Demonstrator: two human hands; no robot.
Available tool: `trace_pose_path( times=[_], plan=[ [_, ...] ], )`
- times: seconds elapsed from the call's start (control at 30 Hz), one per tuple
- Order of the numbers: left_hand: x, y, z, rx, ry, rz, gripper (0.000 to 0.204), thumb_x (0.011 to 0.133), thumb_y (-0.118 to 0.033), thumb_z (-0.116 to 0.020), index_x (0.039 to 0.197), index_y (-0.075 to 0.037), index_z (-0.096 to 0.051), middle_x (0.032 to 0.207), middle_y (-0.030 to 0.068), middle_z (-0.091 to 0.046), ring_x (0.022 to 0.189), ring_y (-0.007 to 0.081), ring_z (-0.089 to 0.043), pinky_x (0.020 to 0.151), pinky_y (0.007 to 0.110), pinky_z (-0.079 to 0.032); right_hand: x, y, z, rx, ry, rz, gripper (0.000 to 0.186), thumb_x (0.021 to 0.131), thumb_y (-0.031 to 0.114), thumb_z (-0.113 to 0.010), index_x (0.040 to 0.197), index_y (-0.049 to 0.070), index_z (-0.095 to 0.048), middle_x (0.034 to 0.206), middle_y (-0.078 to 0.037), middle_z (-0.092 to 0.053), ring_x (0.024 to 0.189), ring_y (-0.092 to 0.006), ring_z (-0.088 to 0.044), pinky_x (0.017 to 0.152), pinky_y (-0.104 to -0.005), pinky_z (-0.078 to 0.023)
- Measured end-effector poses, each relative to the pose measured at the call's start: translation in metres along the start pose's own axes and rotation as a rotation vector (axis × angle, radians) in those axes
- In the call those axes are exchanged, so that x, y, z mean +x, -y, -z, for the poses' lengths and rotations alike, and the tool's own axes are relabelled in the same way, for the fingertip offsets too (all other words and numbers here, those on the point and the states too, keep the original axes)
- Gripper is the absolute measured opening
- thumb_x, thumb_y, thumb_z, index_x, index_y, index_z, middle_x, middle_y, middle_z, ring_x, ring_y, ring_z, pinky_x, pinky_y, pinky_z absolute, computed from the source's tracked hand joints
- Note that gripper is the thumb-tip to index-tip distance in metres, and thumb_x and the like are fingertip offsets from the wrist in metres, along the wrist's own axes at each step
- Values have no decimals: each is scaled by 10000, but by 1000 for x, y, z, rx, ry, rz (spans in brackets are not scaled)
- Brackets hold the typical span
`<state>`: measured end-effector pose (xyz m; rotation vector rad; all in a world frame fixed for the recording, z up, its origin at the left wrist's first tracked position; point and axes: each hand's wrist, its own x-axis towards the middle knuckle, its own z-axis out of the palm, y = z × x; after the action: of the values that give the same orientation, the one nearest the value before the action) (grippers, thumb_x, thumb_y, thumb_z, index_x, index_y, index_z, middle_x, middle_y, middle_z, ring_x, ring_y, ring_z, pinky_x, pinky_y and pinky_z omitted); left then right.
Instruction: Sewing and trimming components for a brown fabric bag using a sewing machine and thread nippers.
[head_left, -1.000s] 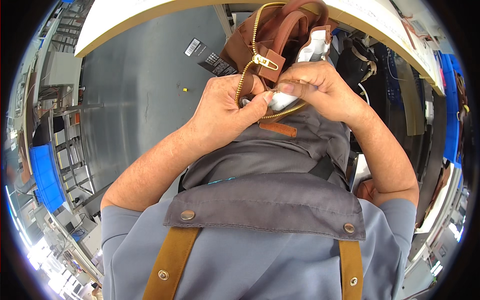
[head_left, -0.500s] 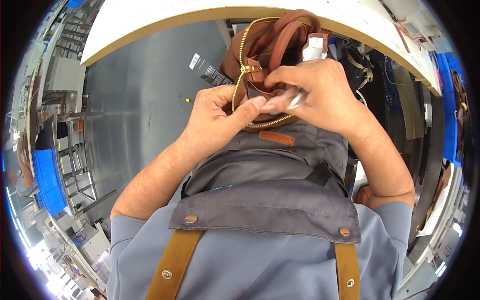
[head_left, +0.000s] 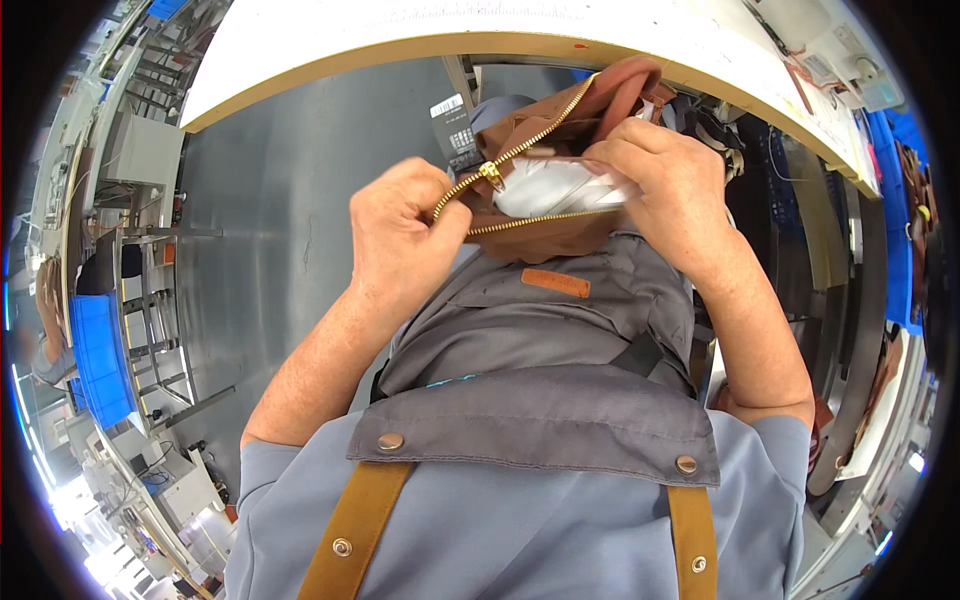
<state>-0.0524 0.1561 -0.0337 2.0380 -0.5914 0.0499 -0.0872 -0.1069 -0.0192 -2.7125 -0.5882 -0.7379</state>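
Observation:
A brown bag (head_left: 555,236) with a gold zipper (head_left: 530,140) lies gaping in front of me, crumpled white filling (head_left: 540,187) showing inside. My left hand (head_left: 410,215) pinches its left edge where the zipper curves, beside the gold puller (head_left: 490,173). At the opening's right, my right hand (head_left: 665,185) is closed on the bag's edge; exactly what its fingertips hold there is partly hidden. Rolled brown handles (head_left: 628,88) rise behind that hand, and a black tag (head_left: 456,140) sticks out at the back. Beneath the bag is my grey apron (head_left: 530,330).
A white worktable (head_left: 480,18) arches across the top. A grey metal surface (head_left: 260,250) is at left, with racks, blue crates (head_left: 100,355) and a person's arm (head_left: 48,315) farther out. Dark clutter (head_left: 770,220) and blue bins (head_left: 895,220) fill the right.
My hands have moved apart, left hand leftward, right hand slightly right, spreading the bag's opening. The bag has tilted, its zipper now running diagonally and more white filling showing.

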Motion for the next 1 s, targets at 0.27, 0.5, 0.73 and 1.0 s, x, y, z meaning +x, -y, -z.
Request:
trace_pose_path(
  times=[0.27,0.5,0.73,1.0],
  plan=[
    [15,-16,-20,-112,25,-101,308,694,-39,-678,988,-47,-585,1064,97,-590,938,180,-571,819,341,-473,-21,14,24,88,40,-19,169,695,57,-737,850,87,-675,857,-20,-589,799,-222,-625,635,-359,-517],
    [38,-44,-23,282,171,-72,469,707,-90,-711,1129,-39,-511,1056,140,-583,910,321,-637,779,445,-515,-27,30,12,210,42,-12,203,685,64,-722,877,110,-674,868,-9,-581,778,-229,-574,615,-365,-504],
    [54,-42,-16,382,198,-140,434,702,-37,-625,1132,-25,-561,921,88,-622,621,200,-564,647,372,-503,-29,35,14,184,4,18,198,677,75,-716,868,108,-679,863,9,-582,798,-214,-560,631,-340,-510],
    [49,-53,-11,503,155,-319,295,706,-20,-621,1000,-45,-612,781,39,-623,574,136,-561,557,296,-454,-31,23,14,194,63,-21,221,654,47,-736,860,105,-686,864,5,-594,815,-222,-578,651,-359,-517]
  ],
)
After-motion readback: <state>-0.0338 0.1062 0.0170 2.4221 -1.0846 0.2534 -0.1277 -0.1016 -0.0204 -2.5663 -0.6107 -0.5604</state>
